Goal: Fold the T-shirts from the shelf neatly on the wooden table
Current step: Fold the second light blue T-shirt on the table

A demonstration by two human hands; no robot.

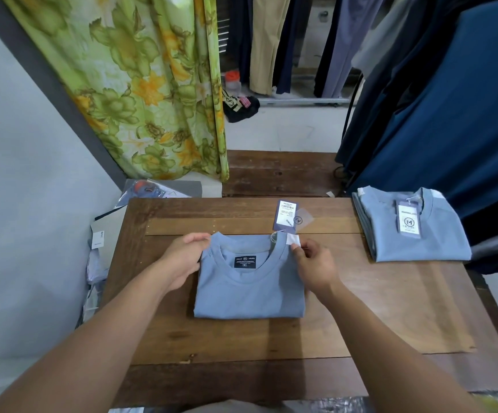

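Here both hands pinch the folded T-shirt [249, 290] (collar corners, seemingly).

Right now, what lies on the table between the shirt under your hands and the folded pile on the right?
Only bare wooden table separates the shirt from the pile, seen in the head view.

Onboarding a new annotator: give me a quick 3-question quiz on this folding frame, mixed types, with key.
1. True or false: the hang tag of the folded T-shirt lies on the wooden table beyond the collar.
2. Which hand pinches the small white label? A) left hand B) right hand C) neither
3. Fill in: the finished stack of T-shirts sits at the table's far ____ corner.

Key: 1 true; 2 B; 3 right.
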